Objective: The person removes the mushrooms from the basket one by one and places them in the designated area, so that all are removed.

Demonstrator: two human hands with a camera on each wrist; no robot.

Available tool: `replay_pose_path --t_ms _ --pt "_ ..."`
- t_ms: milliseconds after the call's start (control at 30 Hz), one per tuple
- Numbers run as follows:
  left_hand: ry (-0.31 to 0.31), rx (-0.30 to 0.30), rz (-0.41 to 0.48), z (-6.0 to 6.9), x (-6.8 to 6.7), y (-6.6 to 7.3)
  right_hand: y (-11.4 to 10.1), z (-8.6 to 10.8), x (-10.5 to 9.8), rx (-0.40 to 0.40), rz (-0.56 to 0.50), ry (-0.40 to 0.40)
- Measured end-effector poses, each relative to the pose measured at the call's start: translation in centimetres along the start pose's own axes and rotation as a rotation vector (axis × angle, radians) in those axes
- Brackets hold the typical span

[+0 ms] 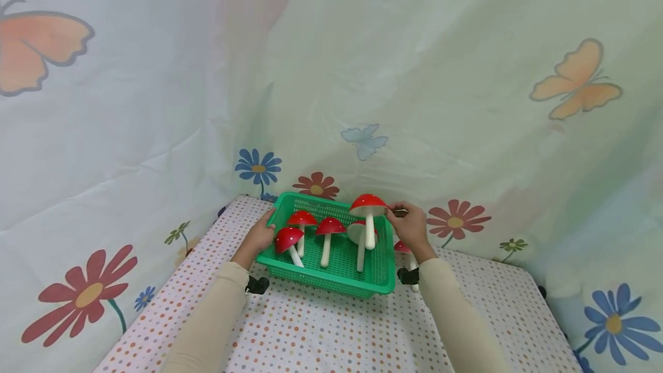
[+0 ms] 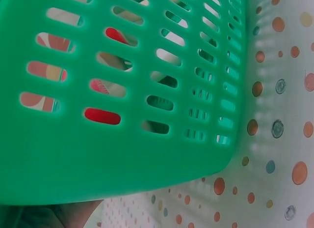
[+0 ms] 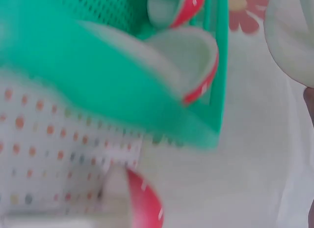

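Note:
A green plastic basket (image 1: 331, 286) holds several toy mushrooms with glossy red caps and white stems, such as the middle mushroom (image 1: 330, 227). My left hand (image 1: 257, 239) grips the basket's left rim; in the left wrist view the perforated basket wall (image 2: 122, 164) hides most of that hand. Over the right end of the basket, my right hand (image 1: 411, 227) pinches the cap edge of another mushroom (image 1: 369, 206), its stem pointing down. That held mushroom (image 3: 289, 36) shows partly in the right wrist view, with fingertips (image 3: 309, 102) at its cap edge.
Another mushroom (image 1: 414, 269) lies on the dotted tablecloth (image 1: 321, 332) right of the basket, partly behind my right wrist. A flower-and-butterfly cloth (image 1: 440, 131) hangs behind and beside the table.

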State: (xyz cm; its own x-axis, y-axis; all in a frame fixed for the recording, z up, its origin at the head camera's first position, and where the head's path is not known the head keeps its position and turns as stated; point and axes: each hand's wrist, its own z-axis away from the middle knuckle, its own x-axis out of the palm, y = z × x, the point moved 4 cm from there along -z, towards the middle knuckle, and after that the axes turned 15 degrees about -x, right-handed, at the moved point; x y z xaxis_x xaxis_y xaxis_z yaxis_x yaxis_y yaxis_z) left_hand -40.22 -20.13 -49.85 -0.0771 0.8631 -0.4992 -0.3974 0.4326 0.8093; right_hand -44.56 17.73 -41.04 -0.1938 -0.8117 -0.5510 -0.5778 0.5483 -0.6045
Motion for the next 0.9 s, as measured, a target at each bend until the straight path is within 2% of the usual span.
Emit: replay_pose_path --t_ms 367,467,500,567,633,733,800,900 --pt "-0.002 -0.011 0.007 0.3 0.1 -0.1 5.3 3.9 -8.0 0.122 0.126 0.295" --pt "0.005 -0.001 0.001 0.3 0.0 0.0 7.0 5.1 -9.6 0.163 0.140 0.338" --pt "0.005 0.003 0.002 0.3 0.0 0.0 7.6 5.6 -10.0 0.177 0.143 0.350" --pt "0.004 0.008 0.007 0.2 -0.1 -0.1 10.3 6.6 -10.6 0.185 0.082 0.393" --pt "0.001 0.004 0.012 0.2 -0.1 -0.1 12.0 7.6 -11.0 0.214 0.097 0.408" --pt "-0.007 0.004 0.022 0.0 0.0 -0.1 14.7 9.0 -11.4 0.262 0.142 0.437" --pt "-0.012 0.003 0.029 0.0 0.0 -0.1 15.7 9.8 -11.6 0.323 0.234 0.426" --pt "-0.011 0.005 0.040 0.0 0.1 0.0 17.8 11.1 -11.6 0.376 0.260 0.421"
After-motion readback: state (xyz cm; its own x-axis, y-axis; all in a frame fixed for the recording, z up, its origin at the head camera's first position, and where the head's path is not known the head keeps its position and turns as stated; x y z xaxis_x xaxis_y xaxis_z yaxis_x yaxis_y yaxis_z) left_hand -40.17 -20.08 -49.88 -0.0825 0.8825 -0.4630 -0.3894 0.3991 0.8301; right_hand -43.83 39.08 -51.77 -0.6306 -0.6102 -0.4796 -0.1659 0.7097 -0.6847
